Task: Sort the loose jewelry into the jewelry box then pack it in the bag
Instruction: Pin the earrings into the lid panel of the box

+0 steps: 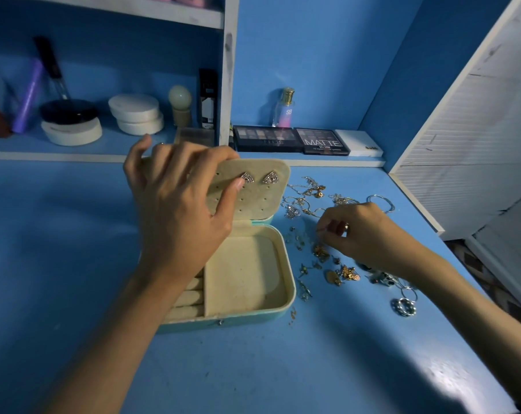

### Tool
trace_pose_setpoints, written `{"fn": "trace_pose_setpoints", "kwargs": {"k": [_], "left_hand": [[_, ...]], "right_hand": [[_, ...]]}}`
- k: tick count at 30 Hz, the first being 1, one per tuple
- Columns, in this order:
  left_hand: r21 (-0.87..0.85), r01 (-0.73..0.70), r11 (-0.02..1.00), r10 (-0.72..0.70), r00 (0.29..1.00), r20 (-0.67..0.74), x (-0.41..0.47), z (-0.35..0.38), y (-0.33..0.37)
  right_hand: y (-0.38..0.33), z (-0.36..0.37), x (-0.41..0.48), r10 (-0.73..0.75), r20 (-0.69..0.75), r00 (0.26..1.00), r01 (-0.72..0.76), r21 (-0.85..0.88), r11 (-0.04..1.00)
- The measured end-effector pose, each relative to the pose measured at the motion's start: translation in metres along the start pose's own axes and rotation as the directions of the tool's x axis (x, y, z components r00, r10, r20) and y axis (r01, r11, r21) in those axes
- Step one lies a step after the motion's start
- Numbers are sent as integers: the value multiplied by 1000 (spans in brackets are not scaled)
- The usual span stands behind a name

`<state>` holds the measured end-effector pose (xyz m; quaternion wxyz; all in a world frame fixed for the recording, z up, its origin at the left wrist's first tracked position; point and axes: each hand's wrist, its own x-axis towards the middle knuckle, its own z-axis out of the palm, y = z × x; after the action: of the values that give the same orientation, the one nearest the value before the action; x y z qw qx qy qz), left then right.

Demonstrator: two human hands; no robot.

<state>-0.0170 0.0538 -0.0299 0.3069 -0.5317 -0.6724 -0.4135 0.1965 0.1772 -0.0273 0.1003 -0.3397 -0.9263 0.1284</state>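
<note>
Dim, with a blue cast throughout. Pale glare on the table [450, 380] at lower right. Broad soft shadows left of the left hand [178, 210] and below the right hand [364, 231]. Smeared, unsharp detail along the shelf [59, 150]; straight edges bowed near the borders.

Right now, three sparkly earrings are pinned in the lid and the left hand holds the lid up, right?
No, only two earrings are pinned in the lid, as the head view shows. The left hand does hold the lid up.

A home dressing corner; blue vanity table [74, 234], eyeshadow palettes [292, 140], perfume bottle [285, 109] on shelves.
</note>
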Motion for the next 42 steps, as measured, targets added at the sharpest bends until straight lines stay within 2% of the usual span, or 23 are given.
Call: {"fn": "trace_pose_setpoints", "kwargs": {"k": [6, 14, 21, 24, 28, 32, 42], "left_hand": [[4, -2, 1000, 2, 1000, 5, -1, 1, 0], [-5, 0, 1000, 0, 1000, 9, 0, 0, 0], [-2, -7, 1000, 7, 1000, 10, 0, 0, 0], [1, -8, 1000, 8, 1000, 6, 0, 0, 0], [1, -1, 1000, 1, 1000, -2, -1, 1, 0], [-1, -4, 1000, 4, 1000, -3, -1, 1, 0], [-13, -5, 1000, 5, 1000, -7, 0, 0, 0]], "right_hand": [[-5, 3, 2, 142, 33, 989, -142, 0, 990], [-14, 8, 5, 168, 48, 985, -162, -100, 982], [-11, 7, 7, 193, 44, 980, -189, -75, 979], [-9, 7, 8, 186, -18, 982, -187, -52, 981], [-8, 9, 8, 149, -9, 989, -149, -51, 988], [-10, 7, 7, 53, -63, 997, -56, -36, 998], [-12, 9, 8, -1, -6, 1000, 0, -144, 990]]}}
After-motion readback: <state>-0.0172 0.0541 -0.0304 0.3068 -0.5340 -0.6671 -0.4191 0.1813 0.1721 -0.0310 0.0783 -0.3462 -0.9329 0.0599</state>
